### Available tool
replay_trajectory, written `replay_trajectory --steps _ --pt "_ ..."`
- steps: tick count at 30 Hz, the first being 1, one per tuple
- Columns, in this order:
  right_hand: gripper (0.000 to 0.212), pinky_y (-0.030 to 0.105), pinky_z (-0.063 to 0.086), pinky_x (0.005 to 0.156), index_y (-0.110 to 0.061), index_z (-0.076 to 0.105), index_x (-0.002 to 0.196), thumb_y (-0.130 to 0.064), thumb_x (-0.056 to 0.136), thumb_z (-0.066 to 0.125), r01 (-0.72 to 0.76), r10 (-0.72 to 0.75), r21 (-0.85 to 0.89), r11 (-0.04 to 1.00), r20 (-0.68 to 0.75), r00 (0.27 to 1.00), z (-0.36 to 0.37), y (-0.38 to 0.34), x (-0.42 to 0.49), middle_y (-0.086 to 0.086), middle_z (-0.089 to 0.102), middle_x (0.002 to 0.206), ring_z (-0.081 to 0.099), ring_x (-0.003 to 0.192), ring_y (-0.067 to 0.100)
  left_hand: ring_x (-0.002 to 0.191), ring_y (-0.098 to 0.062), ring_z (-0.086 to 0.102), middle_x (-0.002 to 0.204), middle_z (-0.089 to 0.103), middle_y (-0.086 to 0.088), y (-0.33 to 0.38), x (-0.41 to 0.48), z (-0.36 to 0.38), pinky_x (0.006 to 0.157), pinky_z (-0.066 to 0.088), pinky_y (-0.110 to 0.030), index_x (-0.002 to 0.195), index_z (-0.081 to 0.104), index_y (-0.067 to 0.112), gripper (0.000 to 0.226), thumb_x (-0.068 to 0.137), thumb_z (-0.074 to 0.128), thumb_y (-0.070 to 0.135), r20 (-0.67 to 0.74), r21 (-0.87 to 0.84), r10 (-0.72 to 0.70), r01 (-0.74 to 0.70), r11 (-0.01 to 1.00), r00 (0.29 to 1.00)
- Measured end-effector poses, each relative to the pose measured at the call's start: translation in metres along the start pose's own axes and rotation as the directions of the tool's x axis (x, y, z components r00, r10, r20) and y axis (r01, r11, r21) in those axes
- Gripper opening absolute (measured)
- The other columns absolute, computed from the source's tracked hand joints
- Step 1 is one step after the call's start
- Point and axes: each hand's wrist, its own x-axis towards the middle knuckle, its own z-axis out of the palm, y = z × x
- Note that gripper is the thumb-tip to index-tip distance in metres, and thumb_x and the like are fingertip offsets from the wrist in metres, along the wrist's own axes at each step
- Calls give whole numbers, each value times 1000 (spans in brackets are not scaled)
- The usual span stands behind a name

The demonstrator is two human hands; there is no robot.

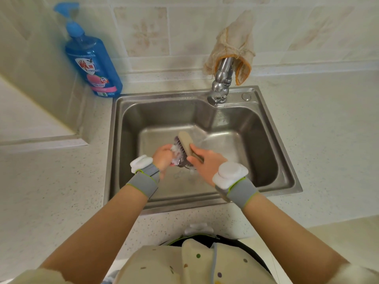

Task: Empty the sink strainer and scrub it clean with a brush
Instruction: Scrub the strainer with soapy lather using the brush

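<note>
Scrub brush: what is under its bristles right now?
A metal sink strainer, gripped by the left hand; only its rim shows. The brush, held by the right hand, and foam cover the rest.

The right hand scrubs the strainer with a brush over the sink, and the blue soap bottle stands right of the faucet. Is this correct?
Not quite: in the head view the blue soap bottle stands left of the faucet. The rest holds: the right hand scrubs the strainer with the brush over the sink.
</note>
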Motion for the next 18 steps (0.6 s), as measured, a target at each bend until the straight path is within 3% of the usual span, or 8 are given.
replay_trajectory --steps 3,7,11,15,18 --pt "50 30 36 105 -32 32 145 -41 96 43 -65 68 64 996 -48 997 -6 5 9 4 47 145 44 132 29 58 -13 42 65 48 -4 -1 1 1 41 36 -11 69 47 17 27 87 44 -3 -8 -67 6 -7 998 1000" --pt "49 29 39 102 -36 32 144 -42 96 43 36 -36 17 999 4 999 -1 -1 -6 0 49 143 47 129 28 57 -11 48 47 59 8 4 -3 1 54 39 -18 70 50 17 12 71 55 7 26 -95 -5 8 995 1000" --pt "50 31 37 107 -32 35 144 -40 96 45 -73 78 83 994 -57 995 -11 9 12 3 47 145 44 133 30 61 -13 44 69 49 -3 5 -5 5 49 37 -19 88 52 14 20 90 42 -3 13 -71 23 -22 997 1000" --pt "49 31 39 105 -33 36 143 -39 95 47 -43 48 89 995 -60 997 -10 12 3 3 51 142 48 129 29 63 -13 41 72 48 -4 3 -7 1 55 31 -23 74 55 20 22 92 48 9 56 16 117 -118 993 992" --pt "49 29 37 108 -29 39 142 -38 94 49 -93 102 144 985 -58 993 -15 20 10 2 48 145 46 133 26 63 -10 40 71 48 -3 0 -9 2 57 31 -22 75 57 23 27 89 49 1 113 92 175 -186 978 978"
